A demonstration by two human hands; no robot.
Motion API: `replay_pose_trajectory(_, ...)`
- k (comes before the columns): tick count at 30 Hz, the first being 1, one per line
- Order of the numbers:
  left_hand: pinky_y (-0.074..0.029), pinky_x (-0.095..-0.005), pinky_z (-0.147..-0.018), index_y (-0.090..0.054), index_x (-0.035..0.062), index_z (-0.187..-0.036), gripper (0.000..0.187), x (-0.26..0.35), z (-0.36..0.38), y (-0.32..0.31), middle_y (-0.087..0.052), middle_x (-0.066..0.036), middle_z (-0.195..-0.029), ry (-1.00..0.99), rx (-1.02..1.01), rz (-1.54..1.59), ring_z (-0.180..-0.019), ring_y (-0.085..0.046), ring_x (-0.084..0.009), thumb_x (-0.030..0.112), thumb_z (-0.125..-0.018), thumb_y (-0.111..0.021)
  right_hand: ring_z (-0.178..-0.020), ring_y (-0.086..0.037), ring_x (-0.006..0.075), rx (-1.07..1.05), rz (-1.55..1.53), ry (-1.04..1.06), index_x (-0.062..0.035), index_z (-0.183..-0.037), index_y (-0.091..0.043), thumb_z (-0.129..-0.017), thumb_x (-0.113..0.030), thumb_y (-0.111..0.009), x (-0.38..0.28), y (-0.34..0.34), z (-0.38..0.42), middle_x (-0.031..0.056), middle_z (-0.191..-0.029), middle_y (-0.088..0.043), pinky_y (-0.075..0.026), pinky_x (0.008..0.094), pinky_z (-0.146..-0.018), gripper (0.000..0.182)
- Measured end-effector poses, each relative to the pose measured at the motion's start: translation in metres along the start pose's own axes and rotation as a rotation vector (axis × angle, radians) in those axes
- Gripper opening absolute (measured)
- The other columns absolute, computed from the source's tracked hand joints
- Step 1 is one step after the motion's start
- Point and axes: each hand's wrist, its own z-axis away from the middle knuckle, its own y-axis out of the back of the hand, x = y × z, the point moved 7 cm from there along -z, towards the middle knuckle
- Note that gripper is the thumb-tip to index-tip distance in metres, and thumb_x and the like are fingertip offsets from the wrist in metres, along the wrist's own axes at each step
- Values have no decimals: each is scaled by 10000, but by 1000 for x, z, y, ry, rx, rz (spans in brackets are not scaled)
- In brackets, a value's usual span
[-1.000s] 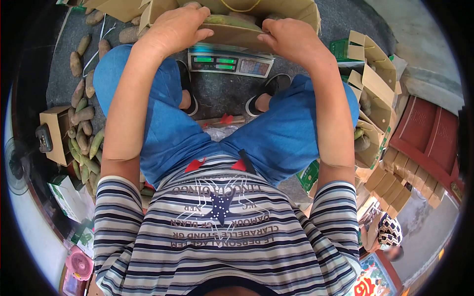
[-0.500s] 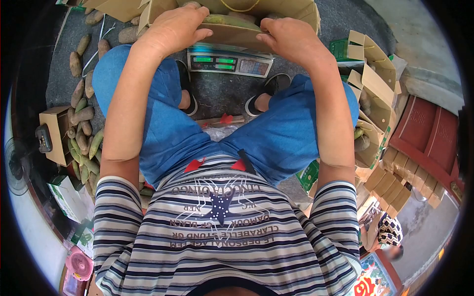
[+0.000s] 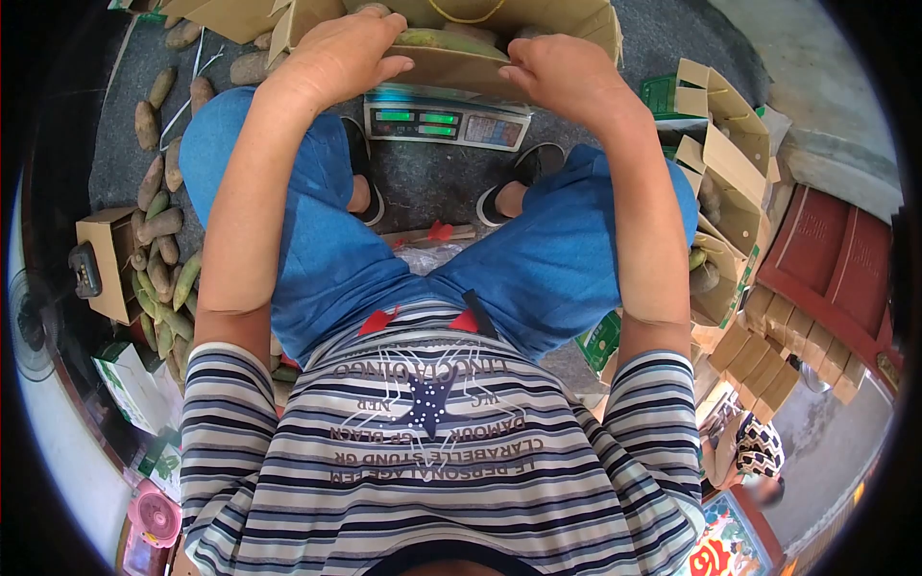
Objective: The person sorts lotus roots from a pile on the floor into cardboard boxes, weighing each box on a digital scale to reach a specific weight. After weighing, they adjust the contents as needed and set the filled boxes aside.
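A cardboard box rests on or just above a digital scale with lit green displays; the exact contact is hidden. My left hand is closed over the box's near edge at its left side, fingers inside and thumb outside. At the right side of that edge, my right hand grips in a similar way. Inside the box lies a long green vegetable among brownish ones, partly hidden by the wall. A yellow cord handle shows on the box's far wall.
Loose brown and green vegetables lie on the floor at left, near a small carton. Open cartons holding vegetables stand at right. Stacked brown boxes and another person appear lower right. A pink fan is lower left.
My hands and the box stay in place. The other person at lower right shifts very slightly.
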Motion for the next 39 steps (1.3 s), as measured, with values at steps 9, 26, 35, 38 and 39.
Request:
replay_pose_trajectory(9,-466,-439,-849,-526,64,-1169,393,-4,-3,-3,-577,-179,-1108,28,-16,17,-1010,-570,-369,278,-853,-618,-845,-628,319,135,-115,43,-63,-937,-613,-865,-272,-576,-6,15,0,139,-841,-653,-500,436,-707,224)
replay_pose_trajectory(26,-455,-412,-835,-535,65,-1156,363,-12,-6,-2,-576,-167,-1066,-28,24,98,-1013,-558,-349,281,-872,-594,-486,-464,186,1375,-1018,404,-67,-678,-585,-623,-195,-714,-168,151,108,33,-587,-428,-347,303,-413,190)
replay_pose_trajectory(35,-460,-415,-855,-543,43,-1147,388,-11,-6,-2,-584,-168,-1104,-35,23,97,-1035,-562,-342,305,-867,-600,-482,-496,193,1204,-1316,618,-55,-666,-582,-666,-202,-668,-188,166,119,40,-582,-485,-355,317,-406,170)
replay_pose_trajectory(38,-462,-417,-861,-546,36,-1146,398,-12,-7,-3,-585,-175,-1106,-51,35,92,-1039,-562,-343,314,-865,-601,-488,-510,193,1205,-1256,659,-65,-672,-591,-671,-192,-656,-198,169,118,28,-581,-504,-363,322,-409,143)
replay_pose_trajectory(39,-462,-417,-861,-545,38,-1147,399,-13,-7,-4,-585,-176,-1104,-63,45,90,-1038,-562,-344,317,-867,-600,-490,-515,193,1207,-1231,676,-68,-674,-594,-673,-188,-652,-200,170,117,24,-580,-510,-366,324,-410,133)
